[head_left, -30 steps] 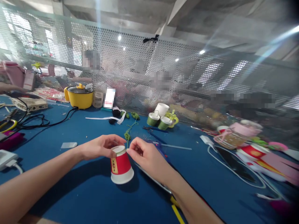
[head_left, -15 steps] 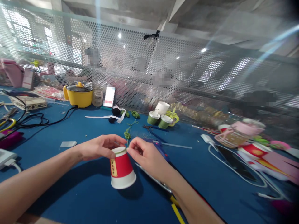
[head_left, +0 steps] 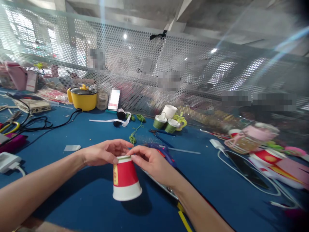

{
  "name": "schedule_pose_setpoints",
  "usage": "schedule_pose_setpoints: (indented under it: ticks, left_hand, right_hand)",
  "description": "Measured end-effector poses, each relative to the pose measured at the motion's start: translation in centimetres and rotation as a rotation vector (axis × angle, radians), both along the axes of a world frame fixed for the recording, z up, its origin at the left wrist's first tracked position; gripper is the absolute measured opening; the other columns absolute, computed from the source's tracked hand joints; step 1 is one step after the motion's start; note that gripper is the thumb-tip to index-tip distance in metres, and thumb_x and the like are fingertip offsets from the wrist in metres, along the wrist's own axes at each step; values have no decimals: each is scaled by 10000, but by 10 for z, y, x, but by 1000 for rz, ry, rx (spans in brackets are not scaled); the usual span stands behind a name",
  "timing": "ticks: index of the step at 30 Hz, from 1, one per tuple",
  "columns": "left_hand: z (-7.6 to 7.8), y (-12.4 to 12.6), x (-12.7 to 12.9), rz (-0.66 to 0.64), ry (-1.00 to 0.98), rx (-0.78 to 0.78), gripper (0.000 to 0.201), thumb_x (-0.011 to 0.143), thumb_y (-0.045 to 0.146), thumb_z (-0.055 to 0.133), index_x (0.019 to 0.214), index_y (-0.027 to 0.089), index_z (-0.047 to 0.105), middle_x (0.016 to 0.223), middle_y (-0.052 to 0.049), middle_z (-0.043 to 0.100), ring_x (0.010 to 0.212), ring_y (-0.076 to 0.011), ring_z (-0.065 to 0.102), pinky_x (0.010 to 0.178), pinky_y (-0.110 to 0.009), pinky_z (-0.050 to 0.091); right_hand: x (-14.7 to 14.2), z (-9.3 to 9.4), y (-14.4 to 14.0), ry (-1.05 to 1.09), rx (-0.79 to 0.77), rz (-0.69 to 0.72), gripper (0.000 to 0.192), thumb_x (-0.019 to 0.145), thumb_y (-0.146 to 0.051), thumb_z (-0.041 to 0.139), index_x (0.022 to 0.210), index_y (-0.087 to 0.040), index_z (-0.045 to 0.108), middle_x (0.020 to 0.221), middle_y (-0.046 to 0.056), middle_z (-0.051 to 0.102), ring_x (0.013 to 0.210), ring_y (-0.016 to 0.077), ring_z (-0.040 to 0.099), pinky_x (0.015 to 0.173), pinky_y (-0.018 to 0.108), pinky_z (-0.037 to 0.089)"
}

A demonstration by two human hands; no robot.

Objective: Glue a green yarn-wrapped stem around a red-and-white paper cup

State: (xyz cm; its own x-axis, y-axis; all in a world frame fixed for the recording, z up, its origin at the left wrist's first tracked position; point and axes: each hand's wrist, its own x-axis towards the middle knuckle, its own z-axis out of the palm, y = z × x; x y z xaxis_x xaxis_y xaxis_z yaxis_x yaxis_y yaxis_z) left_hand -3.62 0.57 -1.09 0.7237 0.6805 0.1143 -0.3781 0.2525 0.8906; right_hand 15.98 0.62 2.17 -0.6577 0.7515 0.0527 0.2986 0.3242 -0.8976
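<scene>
Two hands are met over one upturned red paper cup (head_left: 126, 178) in the head view, the only view. The cup is stood mouth-down on the blue table (head_left: 72, 199), near centre, its base held at the top. The left hand (head_left: 105, 152) is closed on the base rim from 9 o'clock, fingertips pinched; the right hand (head_left: 151, 162) is pressed on it from 3 o'clock, thumb and forefinger nipped together. Whether green string (head_left: 133, 135), trailed off at 12 o'clock, is caught in that pinch cannot be told. Risk, as judged: the cup is seen tilted, so uneven pressure could tip or crush it; the thin wall would dent easily.
</scene>
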Motion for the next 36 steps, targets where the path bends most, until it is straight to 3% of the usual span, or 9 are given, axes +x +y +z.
schedule_pose_setpoints:
  ticks: [14, 18, 25, 32, 36]
  left_hand:
    - [-11, 3, 5, 70, -7, 24, 482, 571, 79, 611, 1041, 146, 527, 1095, -94, 542, 1011, -212, 491, 907, -363, 316]
    - [-11, 1, 6, 109, 83, 12, 546, 595, 111, 649, 1105, 180, 468, 1115, -86, 500, 956, -197, 513, 859, -368, 359]
    - [-13, -1, 10, 229, 271, 82, 627, 603, 167, 699, 1156, 201, 407, 967, -44, 532, 869, -174, 535, 803, -353, 396]
    - [-15, -1, 12, 233, 224, 96, 614, 606, 170, 699, 1150, 180, 413, 1069, -84, 526, 923, -192, 528, 846, -373, 375]
    - [-9, -1, 9, 273, 271, 208, 534, 644, 181, 665, 1124, 182, 432, 1084, -86, 519, 968, -202, 505, 851, -375, 372]
  right_hand:
    - [-2, -5, 0, -187, 196, -15, 152, 827, -231, 414, 844, -163, 549, 763, 11, 567, 678, 117, 478, 614, 233, 381]
    - [-2, -3, 0, -182, 225, -23, 148, 828, -221, 407, 823, -168, 545, 773, 12, 575, 697, 124, 492, 638, 244, 387]
    - [-3, 0, -2, -225, 246, -85, 149, 826, -228, 400, 825, -169, 537, 710, -4, 555, 608, 106, 458, 559, 224, 361]
    - [-7, 1, -2, -210, 325, -104, 147, 813, -164, 410, 810, -172, 557, 782, 15, 602, 690, 123, 528, 630, 234, 395]
    - [-10, 1, -3, -220, 385, -101, 150, 808, -145, 418, 794, -173, 565, 805, 24, 620, 726, 134, 552, 662, 245, 408]
